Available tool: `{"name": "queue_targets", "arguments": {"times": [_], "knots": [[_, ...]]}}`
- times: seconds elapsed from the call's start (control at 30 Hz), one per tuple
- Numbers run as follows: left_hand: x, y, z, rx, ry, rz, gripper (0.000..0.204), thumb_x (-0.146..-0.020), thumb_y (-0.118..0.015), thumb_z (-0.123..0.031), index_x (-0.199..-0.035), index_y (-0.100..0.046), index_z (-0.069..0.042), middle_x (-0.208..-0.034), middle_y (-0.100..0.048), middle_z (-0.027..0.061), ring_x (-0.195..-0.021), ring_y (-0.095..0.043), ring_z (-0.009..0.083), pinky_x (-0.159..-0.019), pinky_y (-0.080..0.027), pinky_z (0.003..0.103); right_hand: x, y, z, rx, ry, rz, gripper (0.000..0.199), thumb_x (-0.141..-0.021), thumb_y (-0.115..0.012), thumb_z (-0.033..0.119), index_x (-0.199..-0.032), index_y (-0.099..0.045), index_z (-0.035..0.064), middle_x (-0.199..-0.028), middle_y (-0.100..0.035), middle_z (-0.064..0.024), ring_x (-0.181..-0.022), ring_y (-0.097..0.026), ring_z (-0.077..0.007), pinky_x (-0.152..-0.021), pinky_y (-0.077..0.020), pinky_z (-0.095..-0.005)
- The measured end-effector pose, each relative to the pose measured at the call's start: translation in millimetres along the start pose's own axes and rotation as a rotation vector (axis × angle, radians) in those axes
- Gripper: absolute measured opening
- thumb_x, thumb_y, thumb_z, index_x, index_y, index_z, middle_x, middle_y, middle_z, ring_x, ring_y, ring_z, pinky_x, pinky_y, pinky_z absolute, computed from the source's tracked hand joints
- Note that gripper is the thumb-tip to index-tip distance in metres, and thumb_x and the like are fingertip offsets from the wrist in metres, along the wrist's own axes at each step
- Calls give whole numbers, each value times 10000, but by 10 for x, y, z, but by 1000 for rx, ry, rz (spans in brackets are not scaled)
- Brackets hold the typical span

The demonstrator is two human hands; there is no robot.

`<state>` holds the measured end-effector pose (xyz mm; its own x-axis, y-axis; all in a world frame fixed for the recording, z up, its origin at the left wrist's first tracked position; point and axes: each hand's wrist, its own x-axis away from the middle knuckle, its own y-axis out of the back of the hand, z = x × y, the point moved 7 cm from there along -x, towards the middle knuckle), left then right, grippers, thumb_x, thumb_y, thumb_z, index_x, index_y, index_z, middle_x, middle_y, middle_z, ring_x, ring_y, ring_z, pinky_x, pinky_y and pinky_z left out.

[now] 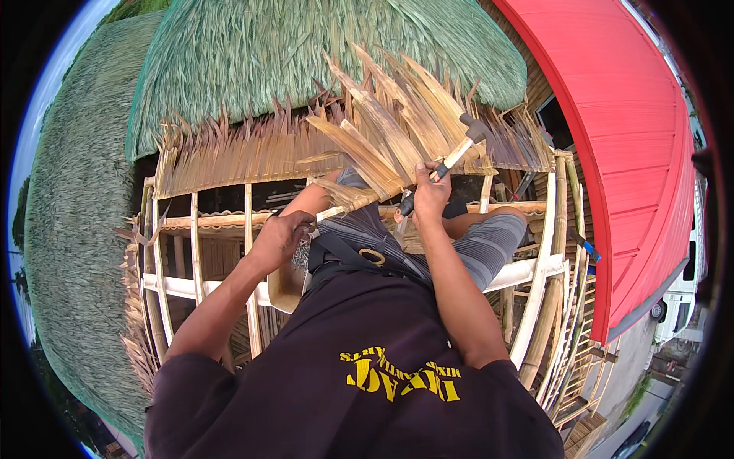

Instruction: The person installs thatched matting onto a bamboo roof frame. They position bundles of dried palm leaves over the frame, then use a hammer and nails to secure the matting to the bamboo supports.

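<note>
My right hand [433,200] is closed round a hammer [457,154] with a dark head, a pale shaft and a black grip. The head points up and to the right. Under and beyond this hand lies a panel of dried palm thatch [394,126], its long tan leaves fanning away from me. A pale strip [332,213] shows at the panel's near left edge. My left hand [281,239] is beside the strip's end, fingers curled together; what they hold, if anything, is hidden. Below it, at my waist, hangs a tan container [287,289] with small grey metal pieces, possibly nails.
I sit on an open frame of bamboo poles [251,229] with gaps between them. A fixed thatch row [245,157] runs ahead, below a green-netted thatch roof [306,53]. A red metal roof [612,122] is at right. A blue-handled tool [586,245] hangs on the right-hand poles.
</note>
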<state>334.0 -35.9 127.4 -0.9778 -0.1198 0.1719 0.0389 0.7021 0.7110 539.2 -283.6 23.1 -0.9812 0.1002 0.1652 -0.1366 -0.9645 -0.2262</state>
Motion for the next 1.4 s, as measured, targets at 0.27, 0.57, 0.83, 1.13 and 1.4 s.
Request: {"name": "queue_targets", "arguments": {"times": [0.27,0.57,0.83,1.13,1.4], "knots": [[-979,21,-702,-201,-66,-132,171,-1008,-618,-133,-1038,-663,28,-954,-706,123,-829,-671,188,-743,-530,327,-539,465,339,47,129,-181,160,-967,-708,111,-1046,-576,63,-864,-462,33,-744,-412,-78,-681,-376,-260],[-2922,-1579,-1066,866,192,533,228,-1070,-556,-209,-1197,-628,-34,-1118,-682,64,-986,-642,140,-863,-523,297,-1848,1362,1070,-43,335,-411,169,-932,-709,49,-990,-551,58,-835,-492,22,-739,-455,-77,-696,-415,-252],[-5157,-4004,-1551,851,-117,407,195,-1041,-606,-187,-1153,-649,-34,-1031,-687,15,-917,-659,106,-744,-475,253,-4141,3158,200,72,186,-524,147,-933,-708,42,-1001,-583,80,-847,-549,29,-729,-498,-73,-645,-428,-248],[-6107,-6702,-724,607,283,367,196,-1023,-631,-196,-1077,-691,-18,-888,-673,22,-824,-613,135,-765,-488,283,-5397,4857,-2114,667,-224,-685,169,-881,-758,109,-987,-631,74,-780,-618,-39,-695,-587,-153,-662,-499,-333],[-6076,-6404,-1098,226,-310,206,141,-977,-650,-115,-1050,-693,-2,-1030,-693,146,-928,-645,254,-865,-502,349,-5374,4901,-2380,429,-70,-845,188,-907,-719,71,-956,-543,24,-765,-583,-78,-699,-560,-226,-710,-491,-346]]}}
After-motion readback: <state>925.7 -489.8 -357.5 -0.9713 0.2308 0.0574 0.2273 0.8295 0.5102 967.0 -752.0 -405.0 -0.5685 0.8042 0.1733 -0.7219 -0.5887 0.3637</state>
